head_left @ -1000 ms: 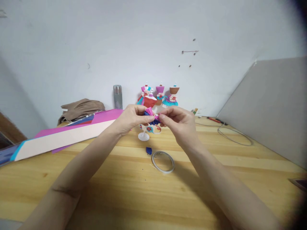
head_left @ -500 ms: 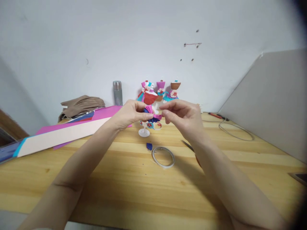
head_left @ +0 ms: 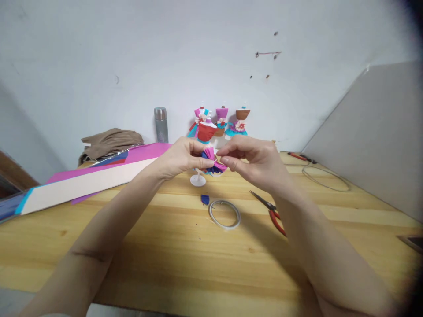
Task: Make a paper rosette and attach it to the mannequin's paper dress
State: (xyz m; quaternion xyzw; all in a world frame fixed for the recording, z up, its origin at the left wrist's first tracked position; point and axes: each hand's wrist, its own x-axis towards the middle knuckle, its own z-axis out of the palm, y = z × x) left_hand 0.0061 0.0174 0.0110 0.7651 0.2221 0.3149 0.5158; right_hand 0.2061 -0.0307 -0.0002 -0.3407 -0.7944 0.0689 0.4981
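Between thumb and fingers, my left hand pinches a pleated pink and blue paper piece. My right hand is at the right side of that piece, its thumb and fingertips closed together; whatever lies between them is too small to make out. Behind the hands stands a small white dress form with a red top, its round white base on the table. On the table below lie a blue paper scrap and a ring-shaped roll of tape. Red-handled scissors lie beside my right forearm.
Three dressed forms stand by the wall, with a grey bottle to their left. Brown cloth and long paper sheets lie at left. A red-handled tool and a looped cable are at right.
My right thumb and fingertips have come together against the right side of the pleated piece. More of the scissors' red handles shows. The view has shifted slightly.
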